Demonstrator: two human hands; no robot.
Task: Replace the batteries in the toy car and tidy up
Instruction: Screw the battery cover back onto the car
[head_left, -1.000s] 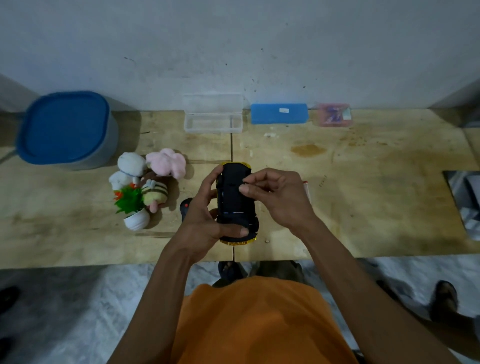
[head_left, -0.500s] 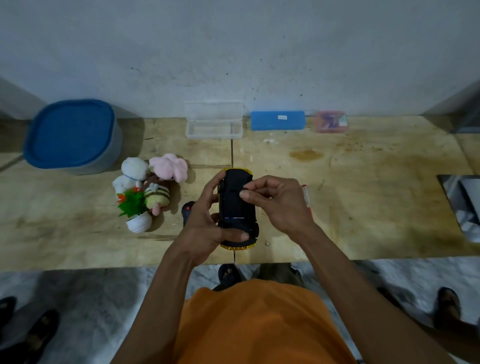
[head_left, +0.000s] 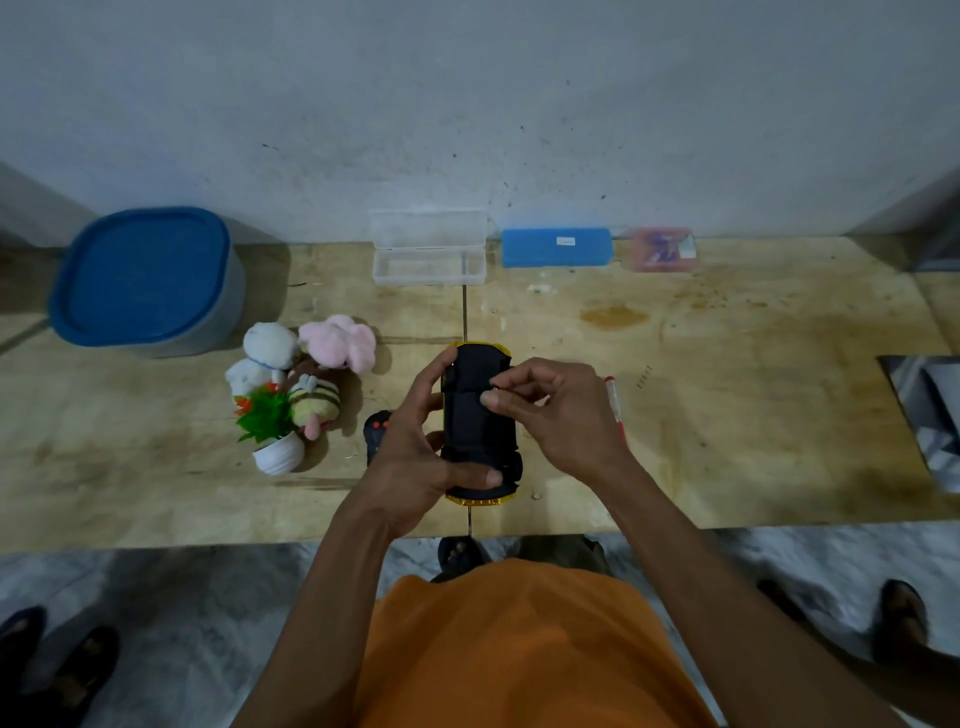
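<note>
A yellow toy car is held upside down above the wooden table, its black underside facing me. My left hand grips the car from the left, thumb across its near end. My right hand rests on the underside with thumb and forefinger pinched on something small that I cannot make out. A red-handled screwdriver lies on the table just right of my right hand. A black remote with red buttons peeks out left of my left hand.
Soft toys and a small potted plant sit left of the car. A blue-lidded tub stands at the far left. An open clear case, a blue box and a pink packet line the wall.
The car and both hands stay in nearly the same pose. My right fingers have pinched closer together on the underside.
</note>
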